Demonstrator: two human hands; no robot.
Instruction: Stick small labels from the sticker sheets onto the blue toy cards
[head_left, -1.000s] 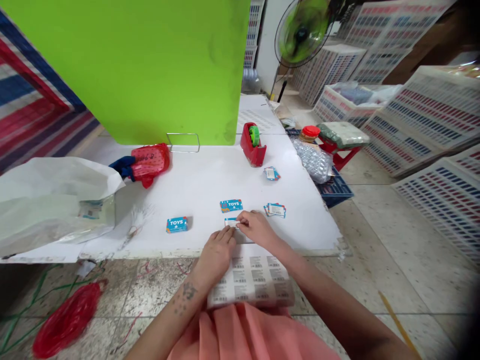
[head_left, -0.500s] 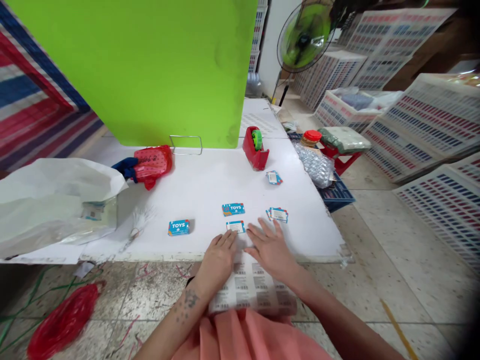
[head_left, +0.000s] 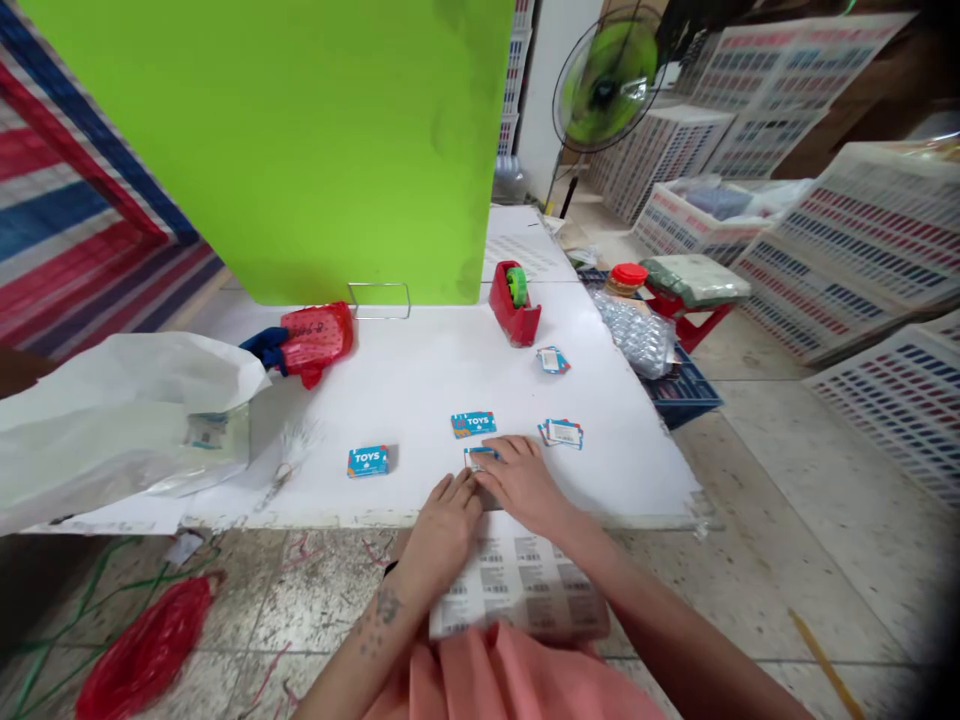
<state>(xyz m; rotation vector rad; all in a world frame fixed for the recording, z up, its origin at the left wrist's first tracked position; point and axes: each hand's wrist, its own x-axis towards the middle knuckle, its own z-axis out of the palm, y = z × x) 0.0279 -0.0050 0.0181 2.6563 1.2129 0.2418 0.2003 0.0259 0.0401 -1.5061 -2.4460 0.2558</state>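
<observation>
A small blue-edged card (head_left: pixel 471 456) lies on the white table, mostly covered by my hands. My right hand (head_left: pixel 525 482) rests flat across it, fingers stretched out. Just left of that, my left hand (head_left: pixel 444 522) has its fingertips at the card's lower edge, with the fingers lying extended. Below both hands, a sheet of printed barcode labels (head_left: pixel 525 580) lies over my lap. Beyond the card is a blue TOYS card (head_left: pixel 473 424), and another TOYS stack (head_left: pixel 367 461) sits to the left. Labelled cards (head_left: pixel 564 433) lie overlapped on the right.
Farther back are a small card pile (head_left: pixel 553 360) and a red tape dispenser (head_left: pixel 514 308). A green board (head_left: pixel 337 150) stands behind. On the left lie a red plastic packet (head_left: pixel 319 338) and a white bag (head_left: pixel 127 410). A blue crate (head_left: pixel 686 385) adjoins the table's right side.
My right hand has moved left and onto the labelled card, hiding most of it. My left hand stays beside it. The view has shifted slightly.
</observation>
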